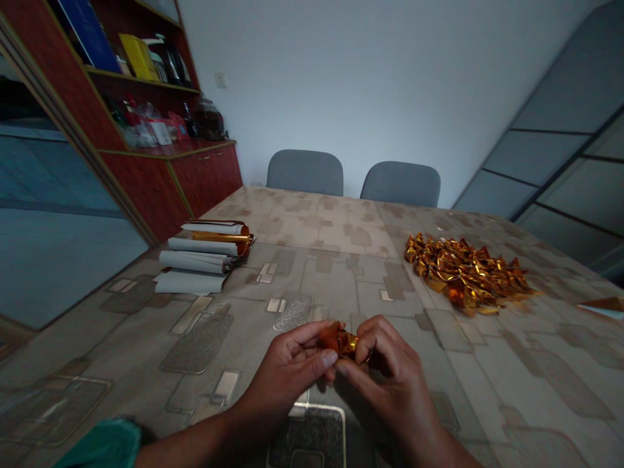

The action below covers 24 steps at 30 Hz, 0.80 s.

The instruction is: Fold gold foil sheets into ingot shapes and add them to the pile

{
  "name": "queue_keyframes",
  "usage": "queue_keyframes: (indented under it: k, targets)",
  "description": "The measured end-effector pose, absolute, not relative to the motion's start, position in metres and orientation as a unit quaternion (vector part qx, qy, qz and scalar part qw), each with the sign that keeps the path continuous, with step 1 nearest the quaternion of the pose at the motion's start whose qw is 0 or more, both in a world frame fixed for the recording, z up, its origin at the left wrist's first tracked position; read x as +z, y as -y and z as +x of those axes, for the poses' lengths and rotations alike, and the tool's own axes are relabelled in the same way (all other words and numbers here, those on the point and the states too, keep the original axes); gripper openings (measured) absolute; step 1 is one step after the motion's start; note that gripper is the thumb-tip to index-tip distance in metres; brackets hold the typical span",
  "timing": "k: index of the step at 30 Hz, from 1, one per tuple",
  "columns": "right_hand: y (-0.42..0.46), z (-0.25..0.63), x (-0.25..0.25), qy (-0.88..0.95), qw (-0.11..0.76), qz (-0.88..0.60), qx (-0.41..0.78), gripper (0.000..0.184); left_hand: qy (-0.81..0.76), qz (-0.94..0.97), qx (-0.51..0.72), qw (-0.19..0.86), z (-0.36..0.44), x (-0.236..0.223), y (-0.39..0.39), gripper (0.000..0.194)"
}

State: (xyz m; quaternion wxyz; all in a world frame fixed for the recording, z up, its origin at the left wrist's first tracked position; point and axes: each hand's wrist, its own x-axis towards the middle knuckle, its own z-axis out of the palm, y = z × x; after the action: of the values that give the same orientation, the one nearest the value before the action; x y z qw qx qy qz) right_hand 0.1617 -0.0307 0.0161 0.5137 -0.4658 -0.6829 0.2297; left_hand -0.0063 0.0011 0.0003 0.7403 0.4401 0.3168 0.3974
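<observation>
Between my two hands, above the near middle of the table, is a small folded piece of shiny gold foil paper (345, 342). My left hand (297, 361) pinches its left end between thumb and fingers. The right end is gripped by my right hand (390, 367), its fingers curled and the thumb underneath. Parts of the piece are hidden behind the fingers. To the right lies a pile of folded gold foil pieces (463, 273). On the left are several rolled or curled sheets (199, 260), pale outside and gold inside.
The table (322, 221) wears a patterned cloth. A single gold-and-white sheet (604, 307) lies near the right edge. Two grey chairs (305, 171) stand at the far side. A reddish wooden cabinet (205, 179) with shelves of household items is at the back left.
</observation>
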Motion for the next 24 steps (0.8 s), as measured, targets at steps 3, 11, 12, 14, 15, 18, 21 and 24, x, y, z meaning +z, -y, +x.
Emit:
queue_keyframes:
  k: [3, 11, 12, 14, 15, 18, 21, 24]
  targets:
    - [0.0319, 0.1595, 0.0176, 0.687, 0.515, -0.457, 0.233, 0.03, -0.284, 0.395, 0.402, 0.775, -0.0053, -0.0036, -0.0005, 0.054]
    - [0.0336, 0.1635, 0.0246, 0.75, 0.493, -0.399, 0.188, 0.014, -0.239, 0.333, 0.4, 0.82, -0.0066, -0.0042, -0.001, 0.043]
    - [0.0337, 0.1642, 0.0239, 0.758, 0.483, -0.399, 0.184, 0.014, -0.235, 0.336, 0.396, 0.822, -0.0067, -0.0034, -0.0014, 0.039]
    - [0.0343, 0.1649, 0.0218, 0.765, 0.469, -0.404, 0.175, 0.015, -0.231, 0.342, 0.384, 0.826, -0.0066, -0.0018, -0.0024, 0.034]
    - [0.0348, 0.1648, 0.0207, 0.764, 0.468, -0.409, 0.172, 0.015, -0.233, 0.345, 0.378, 0.827, -0.0064, -0.001, -0.0029, 0.033]
    - [0.0371, 0.1629, 0.019, 0.753, 0.472, -0.428, 0.164, 0.016, -0.251, 0.338, 0.36, 0.833, -0.006, 0.0011, -0.0039, 0.036]
    - [0.0392, 0.1605, 0.0188, 0.758, 0.461, -0.434, 0.154, 0.016, -0.263, 0.319, 0.355, 0.839, -0.0065, 0.0015, -0.0044, 0.043]
    - [0.0386, 0.1593, 0.0184, 0.765, 0.453, -0.435, 0.143, 0.013, -0.262, 0.322, 0.351, 0.839, -0.0076, 0.0008, -0.0053, 0.043]
